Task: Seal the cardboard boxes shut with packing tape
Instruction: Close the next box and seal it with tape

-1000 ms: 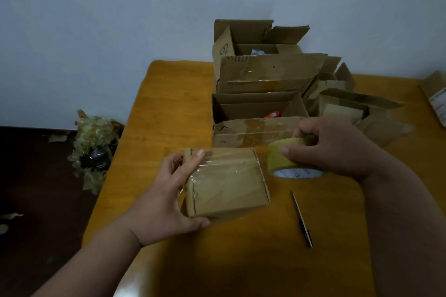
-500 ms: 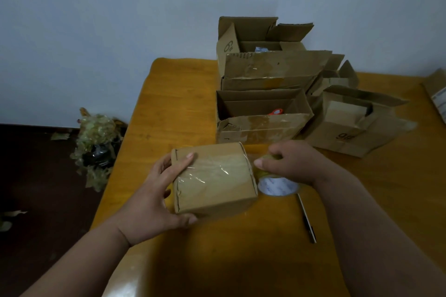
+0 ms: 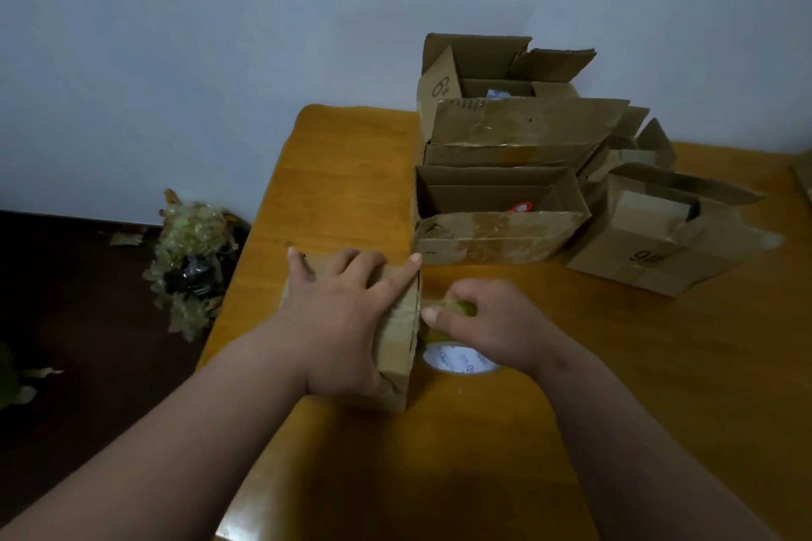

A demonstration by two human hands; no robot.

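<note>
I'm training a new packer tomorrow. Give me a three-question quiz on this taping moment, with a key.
1. True or false: the left hand lies spread on top of the small box.
2. Which does the right hand grip? A) scissors B) tape roll C) pen
3. Fill in: behind the small box, the nearest open box holds something coloured ____.

Key: 1 true; 2 B; 3 red.
</note>
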